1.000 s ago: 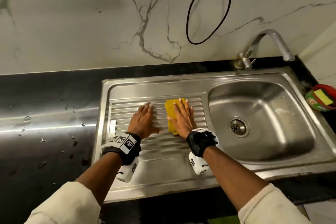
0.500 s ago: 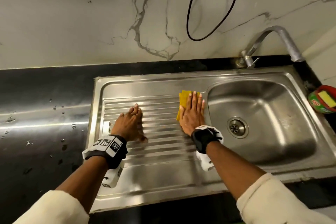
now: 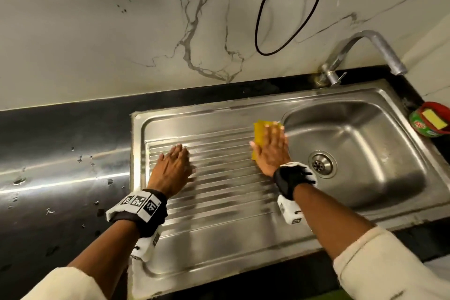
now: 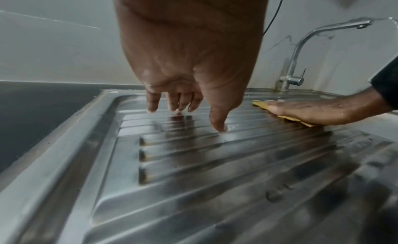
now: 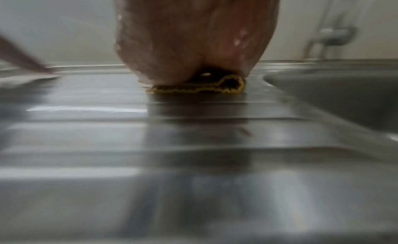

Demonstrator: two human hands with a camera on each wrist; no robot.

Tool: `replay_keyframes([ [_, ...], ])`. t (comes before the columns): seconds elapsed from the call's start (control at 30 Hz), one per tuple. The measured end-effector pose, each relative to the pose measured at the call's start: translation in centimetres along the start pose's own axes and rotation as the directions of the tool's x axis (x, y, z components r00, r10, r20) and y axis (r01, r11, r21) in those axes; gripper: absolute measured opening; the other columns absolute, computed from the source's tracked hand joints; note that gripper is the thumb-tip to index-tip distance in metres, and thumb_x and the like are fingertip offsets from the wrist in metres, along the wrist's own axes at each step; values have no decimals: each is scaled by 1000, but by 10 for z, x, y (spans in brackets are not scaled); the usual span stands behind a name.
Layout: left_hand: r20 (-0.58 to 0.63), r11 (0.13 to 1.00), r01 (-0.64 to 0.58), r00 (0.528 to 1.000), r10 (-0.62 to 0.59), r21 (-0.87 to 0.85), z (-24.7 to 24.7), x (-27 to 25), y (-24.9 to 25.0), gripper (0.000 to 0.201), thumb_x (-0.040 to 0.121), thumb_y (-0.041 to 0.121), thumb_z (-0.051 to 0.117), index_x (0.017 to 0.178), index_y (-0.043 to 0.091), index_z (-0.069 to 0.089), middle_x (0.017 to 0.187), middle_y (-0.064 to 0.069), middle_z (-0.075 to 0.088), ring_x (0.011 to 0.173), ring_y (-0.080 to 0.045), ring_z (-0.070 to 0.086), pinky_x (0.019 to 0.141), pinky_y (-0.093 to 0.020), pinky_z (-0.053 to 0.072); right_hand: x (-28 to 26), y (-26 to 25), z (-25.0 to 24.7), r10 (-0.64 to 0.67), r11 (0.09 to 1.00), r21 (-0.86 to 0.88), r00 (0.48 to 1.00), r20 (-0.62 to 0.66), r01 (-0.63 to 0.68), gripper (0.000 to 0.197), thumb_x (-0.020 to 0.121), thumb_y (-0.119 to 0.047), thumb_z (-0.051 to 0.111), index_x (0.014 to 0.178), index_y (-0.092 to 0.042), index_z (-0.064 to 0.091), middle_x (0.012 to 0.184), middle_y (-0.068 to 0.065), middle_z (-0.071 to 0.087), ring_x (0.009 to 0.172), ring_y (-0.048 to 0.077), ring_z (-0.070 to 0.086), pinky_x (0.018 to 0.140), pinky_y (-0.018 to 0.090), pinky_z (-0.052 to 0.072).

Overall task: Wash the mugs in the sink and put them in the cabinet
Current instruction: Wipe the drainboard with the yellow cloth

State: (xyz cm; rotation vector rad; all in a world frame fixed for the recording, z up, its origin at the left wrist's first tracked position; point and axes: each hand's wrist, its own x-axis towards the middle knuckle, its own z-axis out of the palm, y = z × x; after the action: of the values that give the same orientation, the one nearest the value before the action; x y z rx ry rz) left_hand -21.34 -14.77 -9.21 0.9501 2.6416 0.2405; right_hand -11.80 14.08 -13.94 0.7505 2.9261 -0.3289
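Steel drainboard (image 3: 219, 214): right hand (image 3: 270, 151) flat, pressing yellow cloth (image 3: 258, 129) by basin (image 3: 360, 153) edge. Left hand (image 3: 171, 168) spread, fingertips on ribs. No mugs visible. Tap (image 3: 370, 48) behind; soap tub (image 3: 431, 120) far right.

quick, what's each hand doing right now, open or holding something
Left hand: open, fingers straight, resting on the ribbed drainboard, holding nothing.
Right hand: open, pressed flat on the yellow cloth beside the basin, no grip around it.
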Motion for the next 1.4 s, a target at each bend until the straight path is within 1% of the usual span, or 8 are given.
replay_keyframes([
  [0.17,22,998,35,999,-34,-42,0,1,-8,74,94,30,61,152,5,22,157,-18,28,146,-31,26,118,-48,29,10,-72,8,221,970,99,975,15,-221,89,94,-62,19,152,4,1,157,32,-6,144,49,-12,117,59,-11],
  [0.43,-112,996,32,993,-42,-88,-8,5,-12,46,93,16,59,135,0,45,125,-18,59,110,-32,58,94,-38,47,3,-116,13,-433,888,-84,884,175,451,67,102,-45,24,156,-11,3,162,13,-9,149,34,-10,120,52,-3],
  [0.67,-62,989,82,994,-90,-121,-9,11,-15,54,97,29,56,140,1,41,132,-16,54,120,-31,55,102,-39,46,45,-97,9,190,956,237,981,-47,-174,77,95,-44,34,151,4,12,159,28,4,147,46,-3,118,56,-7],
  [0.8,-91,980,187,977,-193,-70,-17,14,-17,60,94,22,58,144,-1,35,137,-21,52,124,-35,52,104,-43,44,16,-192,34,-94,992,84,995,31,91,72,99,-39,29,153,-2,0,159,23,-12,146,43,-15,118,55,-12],
  [0.93,-110,974,216,969,-223,-72,-16,9,-17,47,91,27,59,129,3,46,124,-19,59,114,-35,56,96,-47,47,7,-123,28,-426,904,-21,904,36,426,65,99,-37,26,155,-9,10,162,16,2,149,37,-2,119,55,6],
  [1.13,-210,892,212,926,-314,-399,-9,-17,-18,49,102,50,31,120,8,49,115,-14,60,105,-29,57,90,-37,45,-5,-87,15,291,932,250,953,-84,-263,83,94,-50,25,152,6,5,158,31,1,147,46,-5,118,56,-5],
  [1.23,-181,804,276,888,-424,-527,-8,-30,-23,61,101,55,26,132,7,46,133,-18,56,123,-34,52,104,-42,41,-33,-198,53,-87,990,103,990,-114,99,77,95,-40,42,152,2,14,157,31,11,145,51,2,118,61,-2],
  [1.4,-202,798,311,861,-466,-515,-11,-41,-33,45,103,46,26,115,10,51,116,-18,63,107,-36,58,92,-44,44,-58,-258,38,-560,828,3,828,36,561,58,98,-26,30,153,-8,23,160,16,18,149,32,13,121,44,17],
])
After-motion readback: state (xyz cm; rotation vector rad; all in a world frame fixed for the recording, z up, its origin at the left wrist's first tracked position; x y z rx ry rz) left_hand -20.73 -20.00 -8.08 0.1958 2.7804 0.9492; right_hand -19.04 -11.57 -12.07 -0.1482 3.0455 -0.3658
